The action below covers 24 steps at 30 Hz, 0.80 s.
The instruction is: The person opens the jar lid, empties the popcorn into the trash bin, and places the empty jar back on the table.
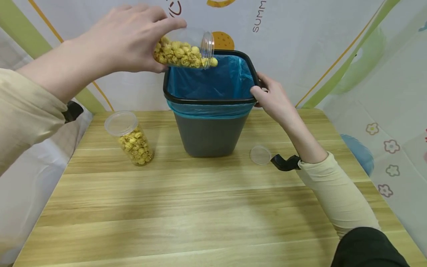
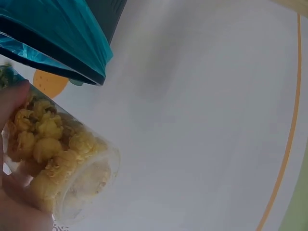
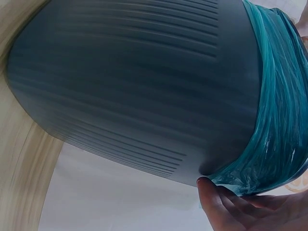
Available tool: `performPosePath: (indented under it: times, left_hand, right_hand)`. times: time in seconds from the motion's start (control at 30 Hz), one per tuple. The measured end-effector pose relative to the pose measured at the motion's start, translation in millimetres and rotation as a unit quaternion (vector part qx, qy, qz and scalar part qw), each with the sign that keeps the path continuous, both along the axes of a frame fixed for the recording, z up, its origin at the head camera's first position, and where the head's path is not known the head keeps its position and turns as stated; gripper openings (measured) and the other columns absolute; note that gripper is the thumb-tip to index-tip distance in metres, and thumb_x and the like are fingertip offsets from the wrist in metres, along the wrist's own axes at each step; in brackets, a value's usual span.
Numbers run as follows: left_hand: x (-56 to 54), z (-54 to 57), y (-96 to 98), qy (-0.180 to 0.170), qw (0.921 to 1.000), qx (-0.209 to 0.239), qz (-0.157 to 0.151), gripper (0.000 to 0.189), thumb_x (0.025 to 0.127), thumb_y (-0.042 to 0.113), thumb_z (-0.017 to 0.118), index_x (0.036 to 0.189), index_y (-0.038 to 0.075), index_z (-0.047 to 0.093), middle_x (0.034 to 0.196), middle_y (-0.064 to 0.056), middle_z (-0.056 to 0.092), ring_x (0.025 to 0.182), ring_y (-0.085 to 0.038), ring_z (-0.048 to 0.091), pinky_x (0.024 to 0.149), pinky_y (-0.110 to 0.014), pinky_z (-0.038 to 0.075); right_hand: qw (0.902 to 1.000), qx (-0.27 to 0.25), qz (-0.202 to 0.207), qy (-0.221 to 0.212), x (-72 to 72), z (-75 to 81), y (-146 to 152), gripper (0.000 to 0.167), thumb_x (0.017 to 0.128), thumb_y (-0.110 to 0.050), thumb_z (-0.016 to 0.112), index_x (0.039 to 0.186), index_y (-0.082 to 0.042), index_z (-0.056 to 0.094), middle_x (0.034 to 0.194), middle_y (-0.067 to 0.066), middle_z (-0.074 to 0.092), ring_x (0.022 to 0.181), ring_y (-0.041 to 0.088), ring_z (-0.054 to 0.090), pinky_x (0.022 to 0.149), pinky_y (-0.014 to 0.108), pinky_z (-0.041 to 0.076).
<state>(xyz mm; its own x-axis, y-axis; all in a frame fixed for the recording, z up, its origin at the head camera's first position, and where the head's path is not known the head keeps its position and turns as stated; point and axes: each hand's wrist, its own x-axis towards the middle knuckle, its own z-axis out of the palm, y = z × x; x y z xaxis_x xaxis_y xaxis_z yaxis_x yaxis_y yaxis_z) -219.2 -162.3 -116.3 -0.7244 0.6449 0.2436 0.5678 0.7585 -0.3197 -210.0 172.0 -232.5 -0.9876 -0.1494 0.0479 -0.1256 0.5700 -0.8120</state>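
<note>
Leftmost, we see a lidded jar (image 1: 135, 146) standing on the table (image 1: 200, 207). Next, an uncapped jar (image 1: 185, 46) of popcorn (image 1: 181, 56) lies sideways in the left hand (image 1: 131, 39), fingers curled round it, its mouth over the bin (image 1: 211, 135); the arm reaches forward and inward. Rightmost, we see the right hand (image 1: 272, 97) gripping the bin's rim, thumb on top.

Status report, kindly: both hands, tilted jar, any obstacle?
Left hand gripping open jar, tilted, popcorn at its mouth. Right hand holding bin by rim. Jar mouth over bin; no obstacle visible between.
</note>
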Motion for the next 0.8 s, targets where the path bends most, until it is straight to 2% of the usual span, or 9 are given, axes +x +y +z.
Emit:
performPosePath:
  times: [0.27,0.5,0.8]
  left_hand:
    - [-1.0,0.5,1.5,0.010,0.9995,-0.030,-0.009,0.094,0.084,0.024,0.083,0.161,0.012,0.031,0.141,-0.032,0.050,0.128,-0.050,0.048,0.109,-0.067,0.040]
    - [-1.7,1.0,2.7,0.042,0.9973,-0.051,-0.032,0.096,0.080,0.023,0.086,0.158,0.011,0.034,0.143,-0.031,0.049,0.131,-0.051,0.047,0.112,-0.067,0.038]
    - [-2.9,2.8,4.9,0.068,0.9933,-0.088,-0.029,0.095,0.078,0.021,0.088,0.157,0.011,0.035,0.143,-0.031,0.048,0.131,-0.051,0.047,0.116,-0.064,0.035]
  right_hand:
    - [1.0000,-0.005,0.001,-0.003,0.5,0.1,-0.9,0.063,0.099,-0.030,0.038,0.161,-0.024,0.033,0.149,0.009,0.055,0.131,0.022,0.056,0.104,0.048,0.056]
    - [1.0000,-0.004,0.002,-0.001,1.6,0.0,-1.1,0.062,0.098,-0.031,0.039,0.160,-0.025,0.035,0.148,0.008,0.056,0.130,0.022,0.057,0.103,0.046,0.057]
    - [0.9999,-0.008,0.004,-0.005,2.0,0.8,-2.1,0.063,0.098,-0.031,0.039,0.161,-0.025,0.034,0.149,0.008,0.055,0.130,0.021,0.057,0.104,0.046,0.056]
